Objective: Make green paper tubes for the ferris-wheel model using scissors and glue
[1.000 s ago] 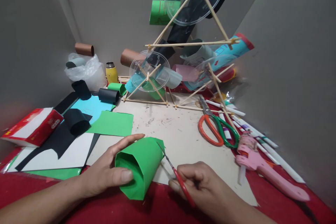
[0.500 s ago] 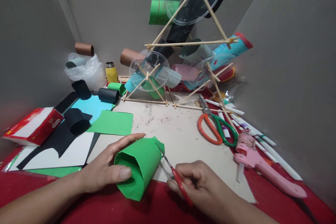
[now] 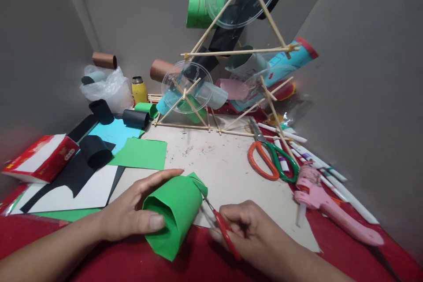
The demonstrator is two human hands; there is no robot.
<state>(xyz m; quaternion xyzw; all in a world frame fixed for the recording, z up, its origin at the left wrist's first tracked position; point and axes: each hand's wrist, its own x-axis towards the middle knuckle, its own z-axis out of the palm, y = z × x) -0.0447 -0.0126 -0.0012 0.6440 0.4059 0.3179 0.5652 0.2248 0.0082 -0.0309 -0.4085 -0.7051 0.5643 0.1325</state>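
In front of me is a green paper tube (image 3: 178, 211), tilted, with its open end facing me. My left hand (image 3: 140, 209) grips it from the left, thumb at the near opening and fingers along the top. Small red-handled scissors (image 3: 223, 231) are in my right hand (image 3: 247, 224), whose fingers wrap the handles. The blades meet the far right rim of the tube, where a strip of paper stands partly cut from the edge. How far the blades reach inside is hidden by the paper.
Beyond stands a frame of wooden sticks (image 3: 234, 52) with clear plastic lids (image 3: 244, 17) and paper tubes. Larger scissors (image 3: 264, 158) and a pink glue gun (image 3: 337, 211) lie right. Paper sheets (image 3: 142, 152), black tubes (image 3: 95, 152) and a red packet (image 3: 41, 158) lie left.
The scissors have cut further along the tube's far rim, and the strip has separated more. The tube has turned slightly, its lower corner dipping nearer to me.
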